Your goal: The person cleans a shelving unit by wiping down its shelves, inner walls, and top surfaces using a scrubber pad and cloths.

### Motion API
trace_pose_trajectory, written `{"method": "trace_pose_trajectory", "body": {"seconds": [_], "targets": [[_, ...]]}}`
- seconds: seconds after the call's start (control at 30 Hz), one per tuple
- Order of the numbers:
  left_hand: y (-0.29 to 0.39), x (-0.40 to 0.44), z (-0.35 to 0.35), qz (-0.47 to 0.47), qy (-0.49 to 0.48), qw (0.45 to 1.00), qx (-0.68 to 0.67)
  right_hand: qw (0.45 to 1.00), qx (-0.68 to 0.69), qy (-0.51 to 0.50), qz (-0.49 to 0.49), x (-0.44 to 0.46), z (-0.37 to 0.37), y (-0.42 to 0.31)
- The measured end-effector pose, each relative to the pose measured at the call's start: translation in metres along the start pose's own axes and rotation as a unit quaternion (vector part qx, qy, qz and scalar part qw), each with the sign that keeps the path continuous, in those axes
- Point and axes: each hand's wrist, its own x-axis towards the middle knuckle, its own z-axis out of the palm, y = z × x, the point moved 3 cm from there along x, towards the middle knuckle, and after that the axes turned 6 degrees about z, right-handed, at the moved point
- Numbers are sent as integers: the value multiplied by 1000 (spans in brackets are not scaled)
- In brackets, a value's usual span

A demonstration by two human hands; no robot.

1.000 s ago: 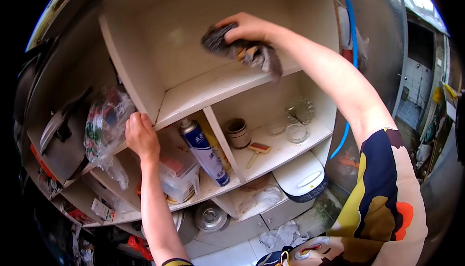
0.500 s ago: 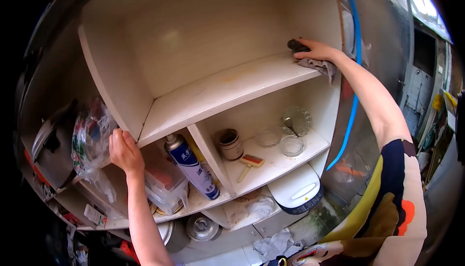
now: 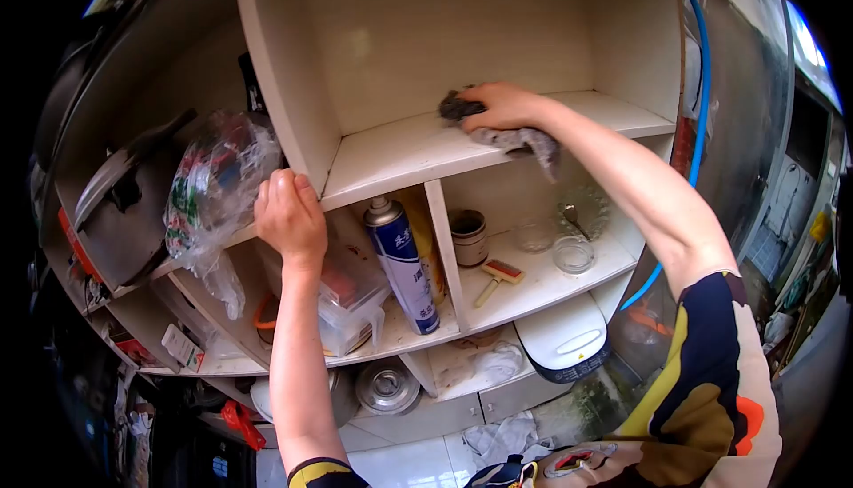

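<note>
My right hand holds a crumpled grey-brown cloth against the upper shelf board, with part of it hanging over the front edge. My left hand is closed round the shelf's front edge, at the foot of the upright divider. To the left of that hand is a clear plastic bag with printed colours. Just right of my left forearm stand a clear plastic box and a tilted blue and white spray can.
The lower compartment holds a jar, a red and cream brush and glass dishes. Beneath are a white-lidded container and a metal pot lid. A blue hose hangs at the right; a dark pan sits left.
My right hand first went to the shelf's right end with the cloth, then came back left along the board. My left hand stays at the divider. The camera view has shifted.
</note>
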Motion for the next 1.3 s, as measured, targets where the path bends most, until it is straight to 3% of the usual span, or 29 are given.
{"method": "trace_pose_trajectory", "body": {"seconds": [0.1,0.17,0.23,0.27,0.33,0.43,0.5,0.67,0.87,1.03,1.1,1.17,1.2,1.3], "targets": [[0,0,-1,-3,-4,1000,0,993,76,-26,-84,16,18,-81],[-2,-1,-1,-15,-14,1000,-6,981,108,13,-160,33,35,-135],[-8,-3,-3,-10,-27,1000,-10,988,89,2,-124,37,36,-167],[-12,-6,-4,-18,-32,999,7,977,124,17,-172,35,38,-172],[-12,-7,11,-34,-38,999,5,966,143,57,-209,25,35,-161],[-18,-16,11,-47,-19,999,16,976,100,106,-163,-9,32,-155],[-14,-13,8,-49,-58,997,15,965,67,165,-192,-36,29,-132],[-22,-17,8,-36,-57,998,-9,937,22,280,-210,-80,18,-44],[-24,-18,8,-37,-46,998,-15,903,-45,410,-123,-141,-16,82],[-22,-18,6,-49,-56,997,-35,939,-32,343,0,-167,-51,165],[-23,-19,8,-54,-48,997,-40,948,-100,300,33,-172,-70,195],[-24,-20,7,-57,-47,997,-35,959,-206,184,68,-175,-97,203],[-24,-20,7,-52,-50,997,-32,954,-252,165,7,-170,-103,200],[-22,-20,9,-53,-29,998,-22,910,-388,149,5,-140,-139,172]]}}
